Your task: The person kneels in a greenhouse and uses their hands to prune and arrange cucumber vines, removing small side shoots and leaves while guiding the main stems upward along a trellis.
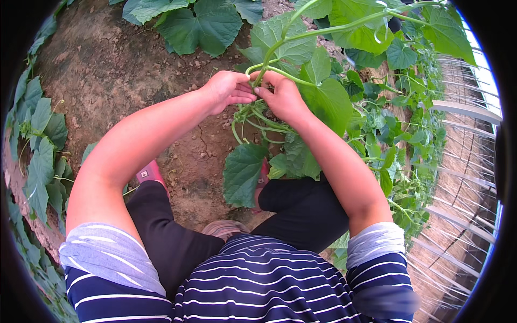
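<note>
Both my hands meet at the green stem of a climbing vine with broad lobed leaves, which looks like a cucumber plant. My right hand pinches the stem between thumb and fingers. From the other side my left hand touches it, the fingertips close to my right thumb and the palm partly turned up. A leaf stalk branches off to the right just above my right hand. Below the hands hang curled stems and tendrils and a large dark green leaf. The exact grip of my left fingertips is partly hidden.
Bare brown soil lies under and left of my arms. More leafy vines grow along the left edge, with a dense row at the right. Pale strings and curved bars stand beyond it. A pink shoe is below my left arm.
</note>
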Action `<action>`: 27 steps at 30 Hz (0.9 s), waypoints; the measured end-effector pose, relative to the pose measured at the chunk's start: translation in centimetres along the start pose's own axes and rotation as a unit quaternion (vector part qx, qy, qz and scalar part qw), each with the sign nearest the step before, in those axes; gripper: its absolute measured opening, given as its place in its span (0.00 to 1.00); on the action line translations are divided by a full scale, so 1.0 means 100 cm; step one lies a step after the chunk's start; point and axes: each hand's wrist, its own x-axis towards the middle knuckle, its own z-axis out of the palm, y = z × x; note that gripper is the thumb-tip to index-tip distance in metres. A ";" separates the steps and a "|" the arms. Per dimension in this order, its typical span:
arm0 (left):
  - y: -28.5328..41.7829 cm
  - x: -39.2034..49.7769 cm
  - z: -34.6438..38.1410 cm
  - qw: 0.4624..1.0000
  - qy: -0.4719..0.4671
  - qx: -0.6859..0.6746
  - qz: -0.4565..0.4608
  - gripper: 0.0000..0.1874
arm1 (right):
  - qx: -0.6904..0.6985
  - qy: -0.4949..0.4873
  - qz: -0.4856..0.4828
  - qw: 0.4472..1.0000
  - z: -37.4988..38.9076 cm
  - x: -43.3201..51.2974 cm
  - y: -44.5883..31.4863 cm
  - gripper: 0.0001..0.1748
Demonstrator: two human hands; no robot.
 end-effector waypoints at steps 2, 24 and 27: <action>-0.004 0.003 -0.002 1.000 -0.008 0.000 0.005 0.15 | 0.013 0.009 -0.046 0.999 0.004 0.001 0.010 0.15; -0.004 -0.002 -0.004 0.997 -0.026 0.069 0.019 0.15 | 0.141 -0.040 0.021 0.989 -0.005 0.017 0.021 0.07; -0.004 -0.004 -0.001 0.997 -0.023 0.076 0.026 0.15 | 0.026 0.014 0.013 0.999 0.003 0.019 0.017 0.06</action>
